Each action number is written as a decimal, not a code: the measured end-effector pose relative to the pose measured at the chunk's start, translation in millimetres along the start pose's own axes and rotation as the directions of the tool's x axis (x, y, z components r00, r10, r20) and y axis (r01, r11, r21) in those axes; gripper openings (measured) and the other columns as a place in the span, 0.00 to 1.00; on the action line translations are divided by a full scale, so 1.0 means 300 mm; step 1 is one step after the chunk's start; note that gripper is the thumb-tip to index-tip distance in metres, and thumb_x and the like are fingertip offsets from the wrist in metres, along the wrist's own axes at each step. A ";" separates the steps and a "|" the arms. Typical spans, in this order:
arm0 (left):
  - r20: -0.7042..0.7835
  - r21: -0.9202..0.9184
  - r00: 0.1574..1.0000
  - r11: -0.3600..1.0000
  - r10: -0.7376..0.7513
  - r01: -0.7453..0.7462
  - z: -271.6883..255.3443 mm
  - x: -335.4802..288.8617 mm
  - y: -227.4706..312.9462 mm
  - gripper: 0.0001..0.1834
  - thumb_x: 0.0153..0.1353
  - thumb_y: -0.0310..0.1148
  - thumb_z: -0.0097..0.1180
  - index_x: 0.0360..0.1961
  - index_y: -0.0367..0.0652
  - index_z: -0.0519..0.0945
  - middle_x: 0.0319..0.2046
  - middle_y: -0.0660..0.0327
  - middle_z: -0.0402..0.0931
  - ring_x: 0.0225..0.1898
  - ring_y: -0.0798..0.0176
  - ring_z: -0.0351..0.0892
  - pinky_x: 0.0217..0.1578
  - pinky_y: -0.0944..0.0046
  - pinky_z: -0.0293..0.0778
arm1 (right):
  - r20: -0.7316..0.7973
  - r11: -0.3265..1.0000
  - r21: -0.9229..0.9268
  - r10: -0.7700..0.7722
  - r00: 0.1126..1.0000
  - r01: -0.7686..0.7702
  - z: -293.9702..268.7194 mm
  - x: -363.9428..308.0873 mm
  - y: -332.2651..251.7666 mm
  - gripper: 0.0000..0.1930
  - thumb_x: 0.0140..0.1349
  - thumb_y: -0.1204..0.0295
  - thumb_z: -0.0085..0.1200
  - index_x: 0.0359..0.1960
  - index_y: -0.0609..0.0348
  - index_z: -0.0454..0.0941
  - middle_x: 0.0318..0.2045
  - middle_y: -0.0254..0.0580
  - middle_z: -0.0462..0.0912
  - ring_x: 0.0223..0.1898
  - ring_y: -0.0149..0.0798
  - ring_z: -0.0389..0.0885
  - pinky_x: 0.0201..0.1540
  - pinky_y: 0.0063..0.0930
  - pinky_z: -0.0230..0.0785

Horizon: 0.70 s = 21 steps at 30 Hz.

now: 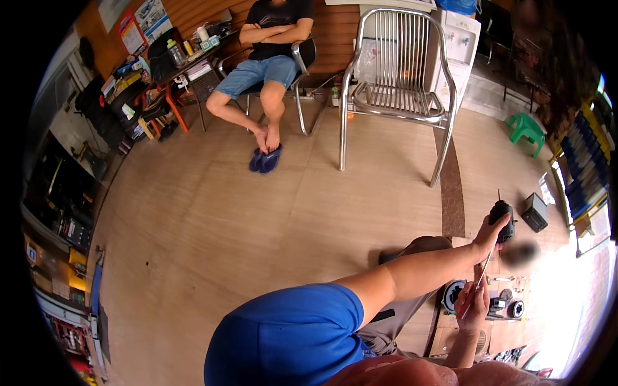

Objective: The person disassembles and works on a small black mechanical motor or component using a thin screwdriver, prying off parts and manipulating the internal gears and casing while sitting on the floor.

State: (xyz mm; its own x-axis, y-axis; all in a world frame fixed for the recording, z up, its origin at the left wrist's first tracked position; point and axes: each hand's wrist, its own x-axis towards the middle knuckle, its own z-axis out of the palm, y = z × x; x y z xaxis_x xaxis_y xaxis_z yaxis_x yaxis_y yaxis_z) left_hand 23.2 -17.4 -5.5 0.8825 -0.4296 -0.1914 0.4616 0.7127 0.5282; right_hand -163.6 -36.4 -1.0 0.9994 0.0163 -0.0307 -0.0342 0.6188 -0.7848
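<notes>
Black drill (501,219) sits gripped in the left hand (487,237), raised above the right hand (473,307). The right hand's fingers pinch a thin metal rod (477,286) that slants up toward the drill. Round parts (454,294) lie just beside the right hand.

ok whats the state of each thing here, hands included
left hand: raised, gripping the black power drill
black power drill: held up off the floor, bit pointing upward
right hand: closed on a thin metal rod
thin metal rod: held slanted, upper end toward the drill
steel chair: upright, unoccupied
green stool: upright on the floor
blue slippers: on the floor, under a seated person's feet
</notes>
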 end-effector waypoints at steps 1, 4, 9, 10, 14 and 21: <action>0.011 0.003 1.000 1.000 0.006 -0.006 0.008 -0.005 0.000 0.38 0.52 0.60 0.65 0.56 0.52 0.64 0.41 0.62 0.74 0.36 0.68 0.77 0.32 0.60 0.76 | -0.006 1.000 0.020 -0.012 1.000 0.012 0.013 -0.007 0.018 0.34 0.70 0.61 0.49 0.72 0.56 0.49 0.33 0.38 0.75 0.21 0.29 0.72 0.15 0.20 0.64; 0.054 -0.037 0.998 0.999 -0.022 0.024 0.022 -0.033 0.007 0.34 0.55 0.56 0.65 0.55 0.53 0.65 0.41 0.63 0.74 0.39 0.67 0.76 0.33 0.61 0.80 | -0.056 0.998 -0.031 -0.047 0.997 0.045 0.036 -0.017 0.043 0.33 0.70 0.66 0.50 0.72 0.57 0.49 0.32 0.37 0.75 0.17 0.27 0.71 0.14 0.19 0.62; 0.017 -0.032 1.000 0.999 0.025 -0.025 0.008 -0.015 0.023 0.33 0.55 0.55 0.65 0.55 0.52 0.65 0.41 0.63 0.73 0.38 0.66 0.76 0.32 0.61 0.82 | -0.232 0.818 -0.574 -0.194 0.953 0.027 0.022 -0.002 0.029 0.24 0.68 0.76 0.47 0.66 0.64 0.63 0.20 0.28 0.70 0.13 0.17 0.64 0.11 0.13 0.53; -0.001 -0.031 1.000 0.999 0.020 -0.020 0.000 -0.009 0.026 0.33 0.56 0.54 0.65 0.55 0.52 0.65 0.41 0.63 0.73 0.38 0.66 0.76 0.32 0.61 0.83 | -0.263 0.816 -0.578 -0.186 0.947 -0.001 0.013 0.001 0.036 0.22 0.68 0.75 0.47 0.64 0.65 0.65 0.20 0.28 0.70 0.13 0.17 0.63 0.11 0.13 0.53; -0.011 -0.065 1.000 0.998 -0.023 0.022 0.002 -0.004 0.024 0.32 0.56 0.53 0.65 0.54 0.51 0.65 0.40 0.63 0.73 0.38 0.66 0.76 0.32 0.61 0.82 | -0.400 0.917 -0.392 -0.097 0.911 -0.074 0.017 0.019 0.025 0.12 0.70 0.69 0.46 0.48 0.63 0.76 0.20 0.28 0.70 0.13 0.19 0.63 0.12 0.13 0.53; 0.041 -0.066 0.999 0.998 0.010 -0.007 0.005 -0.001 0.015 0.32 0.56 0.52 0.66 0.54 0.54 0.64 0.41 0.64 0.74 0.39 0.66 0.76 0.32 0.60 0.81 | -0.238 0.896 -0.441 -0.068 0.969 -0.046 -0.032 0.009 0.035 0.11 0.73 0.63 0.43 0.38 0.57 0.70 0.22 0.33 0.74 0.13 0.24 0.67 0.12 0.15 0.57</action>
State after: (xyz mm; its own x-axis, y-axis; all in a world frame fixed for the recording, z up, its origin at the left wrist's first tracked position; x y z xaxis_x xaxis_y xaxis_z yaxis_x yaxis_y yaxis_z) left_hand 25.0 -15.1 -1.8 0.8825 -0.4451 -0.1517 0.4602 0.7510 0.4735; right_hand -161.4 -37.5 -15.3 0.9691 -0.2131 -0.1242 -0.0793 0.2077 -0.9750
